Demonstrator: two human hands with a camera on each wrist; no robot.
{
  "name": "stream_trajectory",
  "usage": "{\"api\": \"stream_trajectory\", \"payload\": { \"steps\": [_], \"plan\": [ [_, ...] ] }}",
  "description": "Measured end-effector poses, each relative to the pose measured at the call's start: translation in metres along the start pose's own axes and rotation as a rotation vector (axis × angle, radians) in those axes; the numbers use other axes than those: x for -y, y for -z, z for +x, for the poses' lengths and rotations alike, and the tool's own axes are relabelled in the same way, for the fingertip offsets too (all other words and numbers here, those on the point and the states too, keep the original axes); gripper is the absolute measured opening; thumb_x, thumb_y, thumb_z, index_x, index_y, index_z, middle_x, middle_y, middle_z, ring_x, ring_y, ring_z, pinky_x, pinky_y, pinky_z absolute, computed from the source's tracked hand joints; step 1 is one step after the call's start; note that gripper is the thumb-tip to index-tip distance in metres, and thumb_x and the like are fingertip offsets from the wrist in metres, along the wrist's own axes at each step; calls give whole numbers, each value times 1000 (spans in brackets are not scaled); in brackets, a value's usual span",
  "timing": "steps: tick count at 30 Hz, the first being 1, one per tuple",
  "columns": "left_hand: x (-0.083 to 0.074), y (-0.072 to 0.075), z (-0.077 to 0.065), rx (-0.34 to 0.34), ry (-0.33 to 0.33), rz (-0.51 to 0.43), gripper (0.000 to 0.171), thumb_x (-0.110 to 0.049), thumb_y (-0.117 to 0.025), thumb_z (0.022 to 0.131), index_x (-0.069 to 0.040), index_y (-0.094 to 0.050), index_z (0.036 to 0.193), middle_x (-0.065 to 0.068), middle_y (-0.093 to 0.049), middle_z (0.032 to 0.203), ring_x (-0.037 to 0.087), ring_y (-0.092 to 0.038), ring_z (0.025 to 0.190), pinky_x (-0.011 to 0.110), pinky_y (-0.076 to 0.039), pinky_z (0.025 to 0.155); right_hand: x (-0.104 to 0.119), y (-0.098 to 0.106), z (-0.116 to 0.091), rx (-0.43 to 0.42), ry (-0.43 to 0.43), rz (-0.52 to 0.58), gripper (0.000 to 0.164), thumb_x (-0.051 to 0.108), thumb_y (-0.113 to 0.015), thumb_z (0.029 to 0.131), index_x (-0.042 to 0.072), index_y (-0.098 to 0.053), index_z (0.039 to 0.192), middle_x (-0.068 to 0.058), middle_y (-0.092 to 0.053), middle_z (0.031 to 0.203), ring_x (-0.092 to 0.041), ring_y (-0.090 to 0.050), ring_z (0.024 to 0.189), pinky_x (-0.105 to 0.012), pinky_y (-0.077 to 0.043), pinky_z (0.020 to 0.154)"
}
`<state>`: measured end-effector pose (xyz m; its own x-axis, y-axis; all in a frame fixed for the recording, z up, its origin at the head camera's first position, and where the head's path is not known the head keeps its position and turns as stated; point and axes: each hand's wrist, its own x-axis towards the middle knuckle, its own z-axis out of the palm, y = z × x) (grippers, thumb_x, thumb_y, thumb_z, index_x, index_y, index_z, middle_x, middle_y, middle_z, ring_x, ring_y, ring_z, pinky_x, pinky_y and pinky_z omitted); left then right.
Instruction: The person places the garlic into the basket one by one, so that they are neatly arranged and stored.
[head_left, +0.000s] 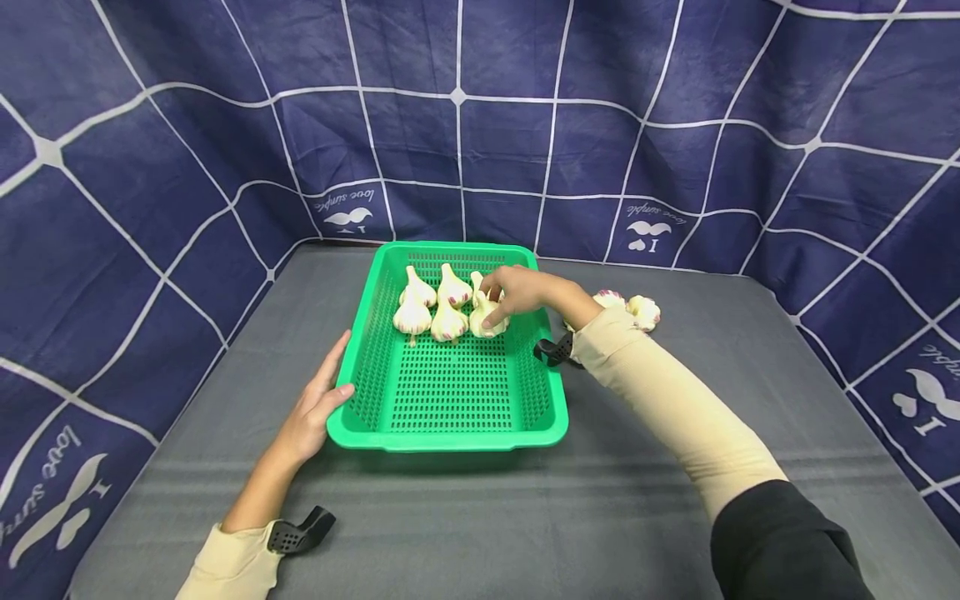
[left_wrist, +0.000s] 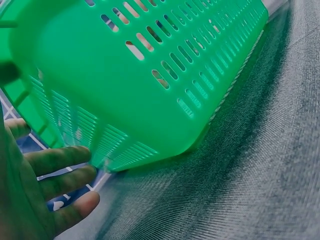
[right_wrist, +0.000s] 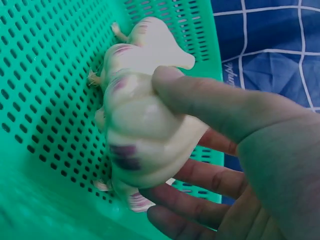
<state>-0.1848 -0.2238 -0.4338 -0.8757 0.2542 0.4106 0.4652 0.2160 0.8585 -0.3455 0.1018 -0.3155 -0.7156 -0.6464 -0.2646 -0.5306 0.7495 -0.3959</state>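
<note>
A green plastic basket (head_left: 450,442) with slotted walls stands on the grey-covered table. Inside, towards its far side, several garlic bulbs (head_left: 412,317) lie close together in two rows. My right hand (head_left: 527,288) reaches over the basket's right side and holds a garlic bulb (right_wrist: 145,115) between thumb and fingers, right against the others. At the basket's left side, my left hand (head_left: 309,414) touches the rim with its thumb. In the left wrist view its fingers (left_wrist: 65,182) are extended and spread outside the wall.
More garlic bulbs (head_left: 643,312) lie on the table right of the basket, partly hidden behind my right forearm. A dark blue cloth (head_left: 502,142) with white lines hangs around the back and sides of the grey table (head_left: 480,525).
</note>
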Motion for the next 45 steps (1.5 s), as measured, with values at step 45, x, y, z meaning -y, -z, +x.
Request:
{"api": "stream_trajectory", "payload": {
  "steps": [45],
  "plan": [
    [1, 2, 1, 16, 20, 10, 66, -9, -42, 97, -10, -18, 159, 17, -18, 162, 20, -16, 146, 18, -17, 110, 1, -6, 6, -13, -98, -169, 65, 25, -82, 81, 3, -55, 137, -15, -60, 129, -32, -53, 120, -42, -46, 96]
  ]
}}
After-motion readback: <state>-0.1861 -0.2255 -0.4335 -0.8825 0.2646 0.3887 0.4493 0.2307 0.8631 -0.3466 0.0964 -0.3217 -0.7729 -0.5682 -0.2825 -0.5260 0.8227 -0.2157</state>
